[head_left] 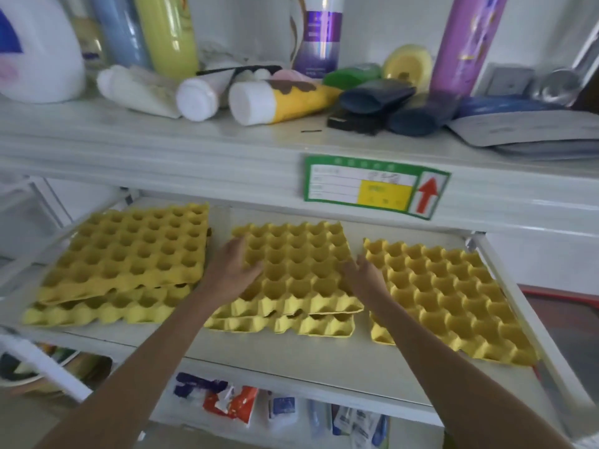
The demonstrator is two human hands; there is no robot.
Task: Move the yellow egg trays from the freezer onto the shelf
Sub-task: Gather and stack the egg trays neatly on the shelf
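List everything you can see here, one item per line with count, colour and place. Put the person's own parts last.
egg trays: five visible, yellow, middle shelf; two stacked left, two stacked centre, one right
shelf: white, three levels in view
upright bottles: several, white, blue, yellow-green, purple, back of top shelf
lying tubes: about three, white and yellow, top shelf centre
dark pouches: a few, navy and black, top shelf right
label: one, green, yellow and white with a red arrow, front edge of top shelf
packets: several, white, red and blue, bottom shelf
left hand: on left edge of centre top tray
right hand: at right edge of centre top tray
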